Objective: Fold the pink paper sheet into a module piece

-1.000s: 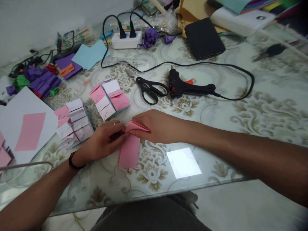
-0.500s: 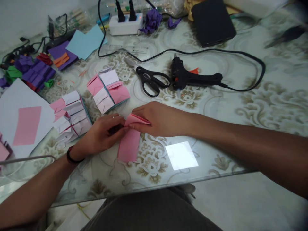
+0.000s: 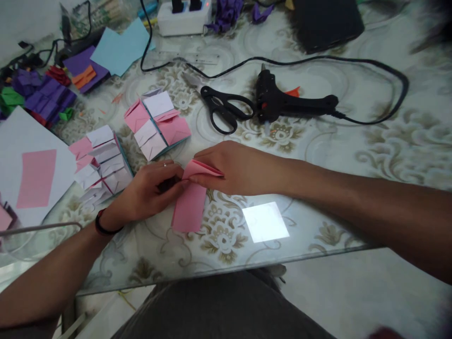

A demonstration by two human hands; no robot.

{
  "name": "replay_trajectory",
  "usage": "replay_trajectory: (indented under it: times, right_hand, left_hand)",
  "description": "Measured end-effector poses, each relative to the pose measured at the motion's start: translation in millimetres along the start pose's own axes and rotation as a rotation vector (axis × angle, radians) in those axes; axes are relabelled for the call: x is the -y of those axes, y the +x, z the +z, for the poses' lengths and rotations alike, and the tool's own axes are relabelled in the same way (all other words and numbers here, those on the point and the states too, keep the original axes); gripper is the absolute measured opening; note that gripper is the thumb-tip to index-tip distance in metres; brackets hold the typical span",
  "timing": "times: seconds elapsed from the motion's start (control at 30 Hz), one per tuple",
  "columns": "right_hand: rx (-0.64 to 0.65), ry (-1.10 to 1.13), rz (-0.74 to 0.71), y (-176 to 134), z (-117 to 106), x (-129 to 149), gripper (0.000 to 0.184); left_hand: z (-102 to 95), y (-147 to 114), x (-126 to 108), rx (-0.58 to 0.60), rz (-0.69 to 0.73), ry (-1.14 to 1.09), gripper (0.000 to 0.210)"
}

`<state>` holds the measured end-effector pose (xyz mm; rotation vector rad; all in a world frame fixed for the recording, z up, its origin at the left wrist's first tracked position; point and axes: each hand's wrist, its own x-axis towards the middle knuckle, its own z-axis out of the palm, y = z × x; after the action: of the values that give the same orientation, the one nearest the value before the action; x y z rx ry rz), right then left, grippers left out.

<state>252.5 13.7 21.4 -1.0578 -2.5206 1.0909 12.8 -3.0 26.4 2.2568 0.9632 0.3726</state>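
From my seat I have the fingers of the left hand (image 3: 151,188) pinched on the edge of a pink paper strip (image 3: 189,207). The fingers of the right hand (image 3: 233,167) are closed on its folded-over upper part. The strip sits between both hands over the worktop (image 3: 353,146), its free end pointing towards me; I can't tell whether that end touches the glass. Just beyond the left wrist I see a pink-and-white paper block (image 3: 115,165), with a second folded block (image 3: 157,125) farther off. Past the right hand lie black-handled scissors (image 3: 216,100), and beside them a glue gun (image 3: 282,101), its cord (image 3: 310,58) looping around. Over at my far left, a pink rectangle (image 3: 36,179) lies on a white sheet (image 3: 38,134), near purple folded pieces (image 3: 49,99).
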Motion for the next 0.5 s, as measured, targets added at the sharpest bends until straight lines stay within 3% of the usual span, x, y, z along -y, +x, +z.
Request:
replay_trajectory:
  times: [0.5]
  right_hand:
    - [0.004,-0.018,0.013,0.7,0.0,1.0,0.03]
  left_hand:
    - [1.5,0.6,-0.5,-0.022,0.021,-0.006,0.028]
